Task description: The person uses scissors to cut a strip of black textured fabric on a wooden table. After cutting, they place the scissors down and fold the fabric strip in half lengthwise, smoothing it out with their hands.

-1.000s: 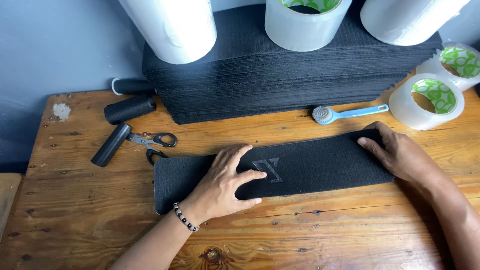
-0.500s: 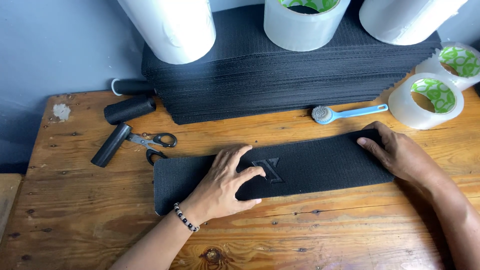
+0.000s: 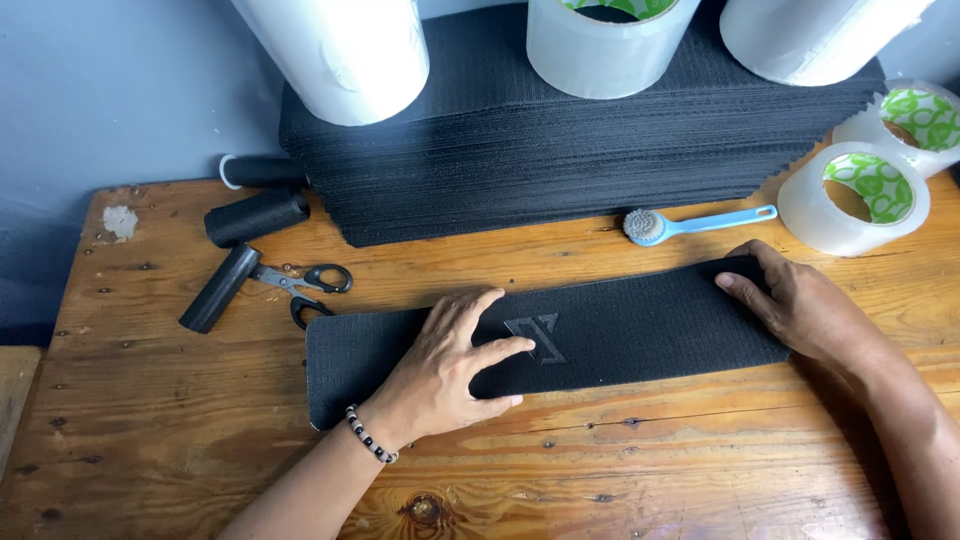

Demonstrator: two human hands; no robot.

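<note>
Right now, from the head camera, I see both of my hands laid flat on a long black strip point(image 3: 640, 335) lying on the wooden worktop point(image 3: 650, 470). Its long axis runs left to right, slightly raised toward the right. My left hand point(image 3: 450, 365) presses open-palmed, fingers spread, on the strip left of centre, just beside an embossed angular mark point(image 3: 538, 338) in the middle (I won't try to read it). My right hand point(image 3: 800, 305) rests open on the strip's right end, fingers curled a little over the far edge; neither hand grips anything, they only pin it down. The strip's left end lies beyond my left hand, so that hand is the nearer one to it.

Behind the strip stands a tall stack point(image 3: 600, 160) of like black sheets, with white rolls point(image 3: 345, 50) on top. Tape rolls point(image 3: 860, 195) with green-patterned cores sit at the right, a blue brush point(image 3: 690, 222) near them. Scissors point(image 3: 310, 285) and black tubes point(image 3: 220, 288) lie at the left, well apart from my hands.
</note>
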